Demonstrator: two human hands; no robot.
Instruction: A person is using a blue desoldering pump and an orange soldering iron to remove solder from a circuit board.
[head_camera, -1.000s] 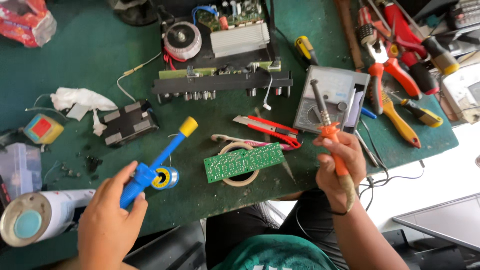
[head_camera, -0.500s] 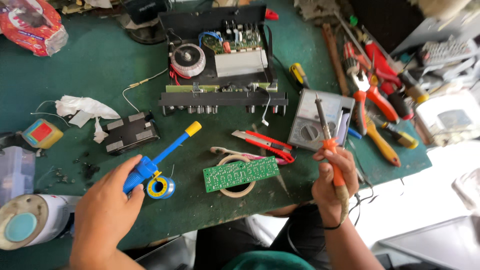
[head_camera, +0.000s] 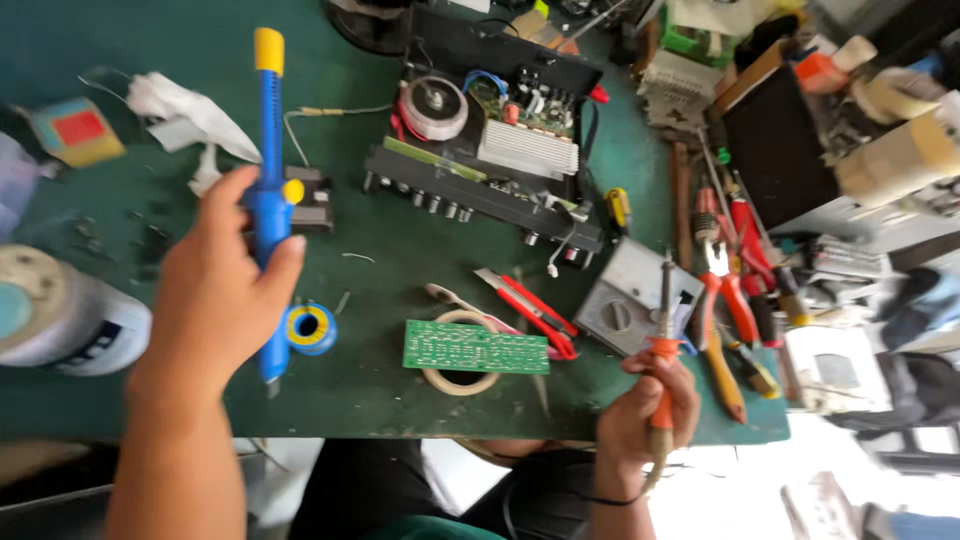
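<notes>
Our left hand (head_camera: 225, 290) grasped the blue desoldering pump (head_camera: 268, 190). Our right hand (head_camera: 650, 400) gripped the orange soldering iron (head_camera: 662, 340). The green circuit board (head_camera: 476, 348) lay between them.

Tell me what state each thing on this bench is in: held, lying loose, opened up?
Left hand: closed around the blue desoldering pump.
Blue desoldering pump: held upright, yellow end up.
Right hand: gripping the soldering iron.
Soldering iron: held, tip pointing up.
Green circuit board: lying flat on a tape roll.
Amplifier chassis: cover off, insides exposed.
Red utility knife: lying loose; blade unclear.
Solder spool: resting on the mat.
</notes>
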